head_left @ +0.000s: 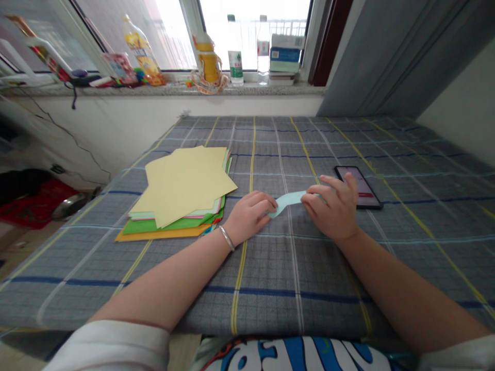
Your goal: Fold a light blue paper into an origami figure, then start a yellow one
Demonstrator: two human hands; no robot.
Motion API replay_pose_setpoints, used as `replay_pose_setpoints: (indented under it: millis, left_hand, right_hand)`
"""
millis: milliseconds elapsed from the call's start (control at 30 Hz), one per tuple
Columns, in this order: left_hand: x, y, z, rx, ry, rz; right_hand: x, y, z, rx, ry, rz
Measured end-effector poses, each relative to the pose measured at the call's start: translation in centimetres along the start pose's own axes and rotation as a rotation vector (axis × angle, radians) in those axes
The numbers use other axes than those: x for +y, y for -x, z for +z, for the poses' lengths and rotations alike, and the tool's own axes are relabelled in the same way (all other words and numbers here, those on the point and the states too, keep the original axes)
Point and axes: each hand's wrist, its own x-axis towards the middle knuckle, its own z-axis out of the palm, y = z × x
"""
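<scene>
A narrow strip of pale blue-green paper (290, 199) stretches between my two hands, slightly bent near its left end. My left hand (251, 214), with a silver bangle at the wrist, is closed on the strip's left end. The right end is pinched between thumb and finger of my right hand (332, 206), whose other fingers are raised. Both hands are just over the checked cloth. To the left of my left hand lies a stack of coloured paper (185, 183), pale yellow sheets on top and green and orange ones below.
A phone (359, 188) with its screen lit lies just behind my right hand. The grey checked cloth (270, 268) covers the table. On the windowsill stand several bottles, among them a yellow drink bottle (144, 51), and a blue and white box (285, 55).
</scene>
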Motion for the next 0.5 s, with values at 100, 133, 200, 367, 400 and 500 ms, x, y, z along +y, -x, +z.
replay_pose_setpoints:
  millis: [100, 133, 200, 367, 400, 500]
  left_hand:
    - [0.0, -0.1, 0.0, -0.015, -0.011, -0.005]
    - [-0.1, -0.1, 0.1, -0.032, -0.012, -0.006]
    - [-0.5, -0.1, 0.3, -0.08, -0.012, -0.02]
    - [-1.7, 0.2, 1.0, -0.241, -0.023, -0.123]
    - [-1.8, 0.2, 1.1, -0.255, -0.032, -0.143]
    - [-1.8, 0.4, 1.0, -0.261, -0.068, -0.177]
  right_hand:
    - [0.3, 0.0, -0.6, 0.045, 0.044, -0.077]
    - [0.3, -0.2, -0.7, 0.023, 0.052, -0.103]
    - [0.5, -0.5, -0.7, -0.075, 0.055, -0.133]
    - [0.8, -1.0, 0.2, -0.431, 0.029, -0.194]
    - [0.9, -0.9, 0.3, -0.488, 0.012, -0.206]
    - [1.3, -0.7, 0.2, -0.564, -0.06, -0.212]
